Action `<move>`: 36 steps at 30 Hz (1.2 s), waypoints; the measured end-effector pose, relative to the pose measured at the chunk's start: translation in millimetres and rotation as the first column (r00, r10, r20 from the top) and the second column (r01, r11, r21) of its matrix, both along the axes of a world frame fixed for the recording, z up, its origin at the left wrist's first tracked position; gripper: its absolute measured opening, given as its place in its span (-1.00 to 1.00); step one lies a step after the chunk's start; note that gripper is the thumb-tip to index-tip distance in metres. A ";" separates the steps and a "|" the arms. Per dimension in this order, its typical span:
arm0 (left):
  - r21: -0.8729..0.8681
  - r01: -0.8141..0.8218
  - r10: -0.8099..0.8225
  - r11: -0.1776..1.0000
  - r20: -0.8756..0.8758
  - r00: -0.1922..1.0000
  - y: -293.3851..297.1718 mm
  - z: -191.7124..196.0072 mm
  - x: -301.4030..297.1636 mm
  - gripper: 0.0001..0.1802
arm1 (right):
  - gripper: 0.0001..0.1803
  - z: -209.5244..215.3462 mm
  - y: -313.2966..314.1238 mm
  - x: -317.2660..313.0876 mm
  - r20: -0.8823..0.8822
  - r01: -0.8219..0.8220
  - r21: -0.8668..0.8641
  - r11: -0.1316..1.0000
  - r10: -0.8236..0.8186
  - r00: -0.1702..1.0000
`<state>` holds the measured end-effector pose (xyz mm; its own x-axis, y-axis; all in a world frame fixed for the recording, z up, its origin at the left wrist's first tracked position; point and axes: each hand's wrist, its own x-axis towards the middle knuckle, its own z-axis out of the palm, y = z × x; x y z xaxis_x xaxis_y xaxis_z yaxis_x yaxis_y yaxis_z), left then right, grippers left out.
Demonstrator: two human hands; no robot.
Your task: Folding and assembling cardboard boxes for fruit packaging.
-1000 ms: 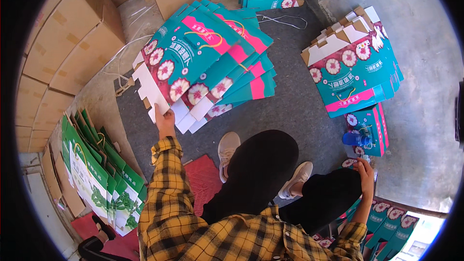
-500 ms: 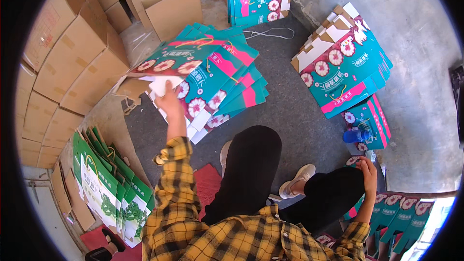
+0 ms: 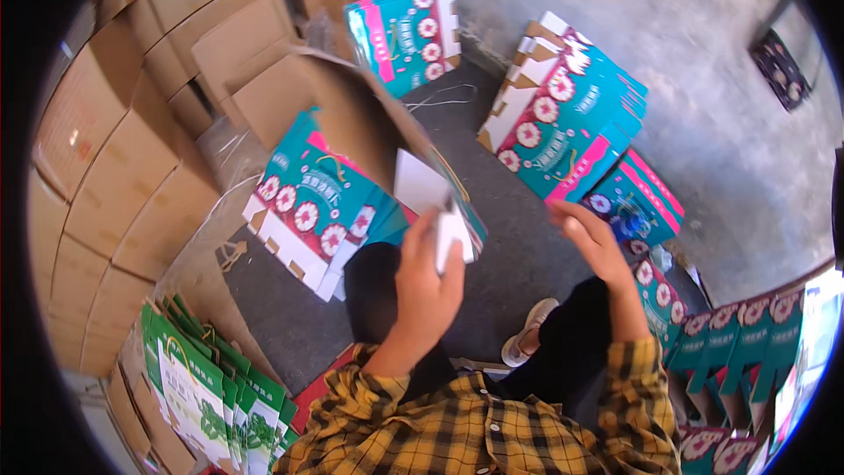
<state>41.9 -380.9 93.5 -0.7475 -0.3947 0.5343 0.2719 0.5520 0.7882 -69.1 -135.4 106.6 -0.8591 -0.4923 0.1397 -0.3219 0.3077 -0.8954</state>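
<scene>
My left hand point(image 3: 426, 290) grips a flattened gift carton point(image 3: 360, 110) by a white end flap. Its brown inner side faces me, and it stands tilted above my knee, slightly blurred. Behind and left of it, a pile of flat teal and pink gift cartons point(image 3: 308, 189) with flower prints and cord handles lies on the dark mat. My right hand point(image 3: 593, 242) is raised above my other knee, fingers apart and holding nothing. It is nearest to another stack of teal cartons point(image 3: 585, 101) leaning on the right.
Brown cardboard boxes point(image 3: 123, 220) are piled along the left. Green and white cartons point(image 3: 207, 396) stand at lower left. More teal cartons point(image 3: 400, 40) lean at the back. A blue bottle point(image 3: 628, 227) stands at right, and folded-up teal boxes point(image 3: 738, 343) line the lower right.
My left hand has lifted a carton off the pile and brought it right, toward my body. My right hand has risen from my knee toward the middle. The view has turned.
</scene>
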 end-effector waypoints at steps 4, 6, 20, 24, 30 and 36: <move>-0.218 0.253 -0.217 0.943 0.176 0.960 66.4 -25.0 22.2 -0.69 | -0.41 -18.9 -39.2 -2.9 0.306 -0.032 -0.192 0.981 0.091 0.948; -0.279 0.310 -0.263 0.909 0.194 0.945 82.1 -60.3 23.7 -0.67 | -0.48 -55.3 -30.3 -5.5 0.357 0.031 0.037 0.999 -0.042 0.933; -0.096 0.585 -0.560 0.805 0.197 0.804 90.5 -119.0 30.2 -0.47 | -0.59 -118.9 66.2 33.8 0.730 0.545 -0.161 0.823 -0.272 0.626; 0.021 0.461 -0.448 0.887 0.281 0.849 71.5 -119.3 13.5 -0.54 | -0.61 -94.0 66.9 30.8 0.710 0.627 -0.179 0.758 -0.342 0.616; -0.155 0.284 -0.263 0.946 0.144 0.954 26.3 -67.4 -27.4 -0.56 | -0.67 -27.8 71.5 9.7 0.495 0.279 -0.048 0.959 -0.220 0.841; -0.366 0.086 -0.164 0.927 -0.185 0.969 -1.8 37.6 -47.5 -0.51 | -0.71 44.6 75.3 -14.7 -0.055 -0.047 0.267 0.963 0.064 0.996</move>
